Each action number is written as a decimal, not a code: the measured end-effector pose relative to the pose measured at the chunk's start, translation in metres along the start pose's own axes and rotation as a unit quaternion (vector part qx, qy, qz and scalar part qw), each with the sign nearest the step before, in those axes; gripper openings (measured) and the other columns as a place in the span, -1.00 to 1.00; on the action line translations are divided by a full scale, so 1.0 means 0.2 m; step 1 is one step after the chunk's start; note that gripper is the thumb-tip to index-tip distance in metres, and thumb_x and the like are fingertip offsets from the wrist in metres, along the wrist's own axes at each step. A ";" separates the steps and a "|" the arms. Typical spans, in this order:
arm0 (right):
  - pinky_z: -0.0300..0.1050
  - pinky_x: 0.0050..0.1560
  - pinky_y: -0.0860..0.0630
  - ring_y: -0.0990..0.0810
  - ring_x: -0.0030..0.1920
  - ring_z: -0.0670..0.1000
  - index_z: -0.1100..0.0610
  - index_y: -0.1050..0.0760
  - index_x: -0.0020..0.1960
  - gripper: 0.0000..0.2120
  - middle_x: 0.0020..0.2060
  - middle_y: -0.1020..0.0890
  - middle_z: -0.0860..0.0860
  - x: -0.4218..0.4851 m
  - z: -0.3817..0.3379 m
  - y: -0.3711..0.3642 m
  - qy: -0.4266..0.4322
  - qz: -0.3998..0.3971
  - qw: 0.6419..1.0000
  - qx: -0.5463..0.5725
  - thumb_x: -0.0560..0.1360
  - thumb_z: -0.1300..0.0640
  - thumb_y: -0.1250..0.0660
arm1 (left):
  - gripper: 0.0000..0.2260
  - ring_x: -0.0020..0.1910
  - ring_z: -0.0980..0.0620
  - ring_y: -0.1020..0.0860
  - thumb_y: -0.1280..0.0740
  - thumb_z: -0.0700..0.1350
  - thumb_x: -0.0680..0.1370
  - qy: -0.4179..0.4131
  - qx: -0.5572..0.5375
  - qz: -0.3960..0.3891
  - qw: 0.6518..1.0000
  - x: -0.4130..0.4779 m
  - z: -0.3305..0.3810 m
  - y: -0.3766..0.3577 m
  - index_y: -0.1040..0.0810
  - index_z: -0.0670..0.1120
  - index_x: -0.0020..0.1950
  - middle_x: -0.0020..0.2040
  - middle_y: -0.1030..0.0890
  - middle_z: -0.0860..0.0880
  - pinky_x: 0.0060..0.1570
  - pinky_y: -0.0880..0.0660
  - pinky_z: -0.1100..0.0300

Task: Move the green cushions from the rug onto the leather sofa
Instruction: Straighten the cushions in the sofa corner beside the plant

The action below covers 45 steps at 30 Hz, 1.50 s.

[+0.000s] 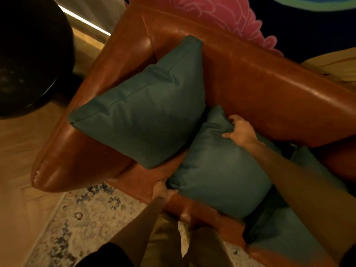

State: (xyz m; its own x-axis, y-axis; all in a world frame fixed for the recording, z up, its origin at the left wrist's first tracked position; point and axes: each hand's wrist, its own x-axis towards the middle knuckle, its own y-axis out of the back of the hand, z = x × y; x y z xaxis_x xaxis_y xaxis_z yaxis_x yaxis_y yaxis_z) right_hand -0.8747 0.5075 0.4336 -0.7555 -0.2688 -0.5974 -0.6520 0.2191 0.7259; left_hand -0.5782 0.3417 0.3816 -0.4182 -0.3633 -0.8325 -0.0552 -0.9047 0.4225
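Surroundings: a dark round object (28,54) stands near the sofa (260,87) armrest, a pale patterned rug (81,218) lies on wood floor, pink fabric (221,18) shows behind the backrest. Sofa leather is glossy, brown, with rounded arms. Three green cushions are visible, all on the seat: a first cushion (146,105) leaning in the corner, a second cushion (221,174) beside it, a third cushion (289,234) partly hidden. Left hand (163,189) pinches the second cushion's near corner; right hand (240,132) clasps its far edge
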 end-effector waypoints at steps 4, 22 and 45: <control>0.03 0.34 -0.41 -0.48 0.30 0.14 0.04 -0.30 0.45 -0.25 0.32 -0.49 0.12 -0.07 -0.01 0.15 -0.036 -0.029 0.997 0.068 0.33 0.05 -0.51 | -0.70 -0.13 0.06 -0.56 -0.59 -0.07 0.29 -0.061 0.001 -0.008 0.998 -0.12 0.00 0.07 -0.56 0.01 -0.08 -0.20 -0.59 0.06 -0.17 -0.36 0.30; 0.11 0.17 -0.55 -0.64 0.09 0.19 0.22 -0.62 0.08 -0.75 0.04 -0.68 0.19 -0.32 0.35 0.74 -0.069 0.124 0.968 0.208 0.45 0.10 -0.44 | -0.68 -0.29 0.14 -0.43 -0.51 -0.02 0.17 -0.380 0.069 0.075 0.919 -0.53 0.59 0.41 -0.43 -0.04 -0.24 -0.27 -0.46 0.13 -0.32 -0.32 0.28; 0.14 0.30 -0.39 -0.45 0.29 0.23 0.07 -0.48 0.30 -0.58 0.28 -0.50 0.19 -0.33 -0.19 0.85 0.052 0.066 0.988 -0.131 0.48 -0.04 -0.34 | -0.79 0.05 -0.11 -0.59 -0.47 -0.13 0.43 -0.246 -0.013 0.404 0.881 -0.35 0.65 1.33 -0.63 -0.10 0.05 0.07 -0.62 -0.14 0.11 -0.50 0.03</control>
State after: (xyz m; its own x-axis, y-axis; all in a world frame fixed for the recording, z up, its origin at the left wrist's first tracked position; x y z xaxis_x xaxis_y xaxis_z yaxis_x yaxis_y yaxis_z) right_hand -0.9341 0.5272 0.6092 -0.8138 -0.3517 -0.4627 -0.4984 0.0128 0.8669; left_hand -0.6812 0.1564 0.5991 -0.6545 -0.7560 -0.0041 0.4591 -0.4018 0.7923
